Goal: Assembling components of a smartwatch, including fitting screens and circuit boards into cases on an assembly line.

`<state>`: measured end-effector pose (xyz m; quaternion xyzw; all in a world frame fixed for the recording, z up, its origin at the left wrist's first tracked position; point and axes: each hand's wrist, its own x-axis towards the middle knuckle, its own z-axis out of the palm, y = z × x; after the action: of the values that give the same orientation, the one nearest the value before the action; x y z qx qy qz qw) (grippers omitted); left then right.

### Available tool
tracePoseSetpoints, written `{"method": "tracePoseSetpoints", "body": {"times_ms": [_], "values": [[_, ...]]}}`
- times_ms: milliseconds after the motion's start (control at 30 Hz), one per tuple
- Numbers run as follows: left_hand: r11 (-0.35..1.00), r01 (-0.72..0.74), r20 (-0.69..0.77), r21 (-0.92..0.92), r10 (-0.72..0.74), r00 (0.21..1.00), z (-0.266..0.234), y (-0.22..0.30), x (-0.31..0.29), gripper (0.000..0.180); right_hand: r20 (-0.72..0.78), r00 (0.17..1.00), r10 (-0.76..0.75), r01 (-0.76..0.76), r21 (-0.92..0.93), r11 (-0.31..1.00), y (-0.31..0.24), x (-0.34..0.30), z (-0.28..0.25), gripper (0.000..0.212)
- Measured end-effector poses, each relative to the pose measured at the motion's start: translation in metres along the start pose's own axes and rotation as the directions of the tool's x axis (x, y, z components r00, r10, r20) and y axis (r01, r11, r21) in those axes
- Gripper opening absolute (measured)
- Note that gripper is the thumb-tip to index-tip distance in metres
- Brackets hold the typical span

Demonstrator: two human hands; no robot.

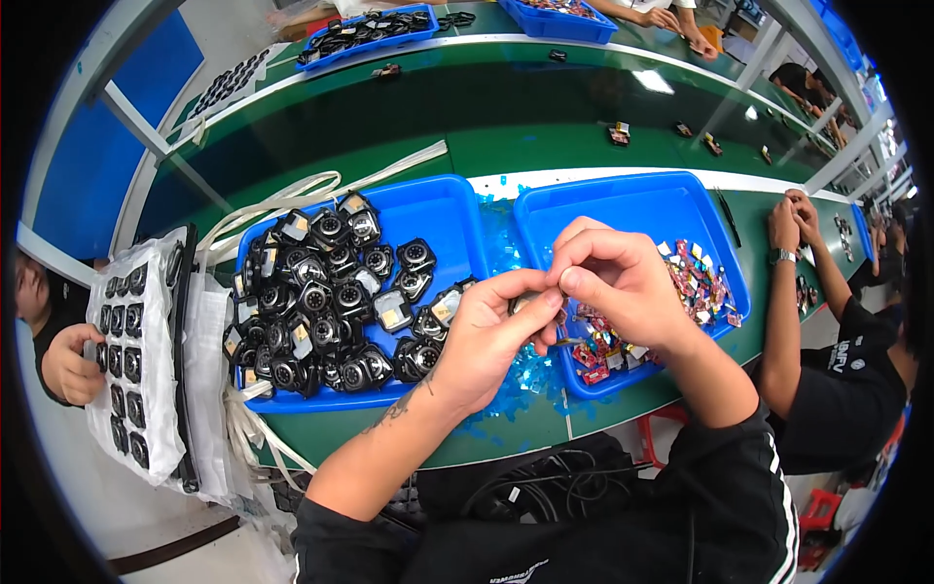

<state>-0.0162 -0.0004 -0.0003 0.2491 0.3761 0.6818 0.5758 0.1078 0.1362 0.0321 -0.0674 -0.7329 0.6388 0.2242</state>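
My left hand and my right hand meet between two blue trays, thumbs and fingertips pinched together. A small part sits between the fingers, mostly covered, so its kind cannot be made out. Close by my left hand, the left blue tray carries a heap of black watch-like cases with round ringed backs, some showing a pale square piece. Beneath and beyond my right hand, the right blue tray contains many small red, gold and white electronic pieces.
Blue film scraps litter the green bench between the trays. White straps lie behind the left tray. At left, a person's hand touches a stacked white tray of cases. Black tweezers and a co-worker's arms are at right.
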Motion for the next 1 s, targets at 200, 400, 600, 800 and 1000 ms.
{"method": "tracePoseSetpoints", "body": {"times_ms": [200,400,600,800,1000], "values": [[0.991,-0.096,-0.016,0.096,0.098,0.995,0.004,0.003,0.000,0.016,-0.087,0.996,-0.008,0.011,0.030,1.000,-0.001,-0.003,0.005,0.012],[0.676,-0.360,-0.025,0.643,0.488,0.873,0.001,-0.005,0.002,0.013,-0.133,0.988,0.076,-0.070,0.047,0.996,-0.003,-0.008,0.010,0.015],[0.765,-0.316,-0.022,0.561,0.396,0.918,0.002,-0.001,0.001,0.011,-0.112,0.965,0.236,-0.212,0.188,0.959,-0.012,-0.012,0.005,0.020],[0.692,-0.345,0.028,0.635,0.425,0.905,0.004,-0.005,0.000,0.021,-0.092,0.975,0.202,-0.187,0.149,0.971,-0.011,-0.013,-0.002,0.012],[0.705,-0.284,-0.043,0.650,0.407,0.912,-0.006,-0.003,0.002,0.046,-0.077,0.996,0.047,-0.073,-0.381,0.922,-0.026,-0.014,-0.010,0.008]]}}
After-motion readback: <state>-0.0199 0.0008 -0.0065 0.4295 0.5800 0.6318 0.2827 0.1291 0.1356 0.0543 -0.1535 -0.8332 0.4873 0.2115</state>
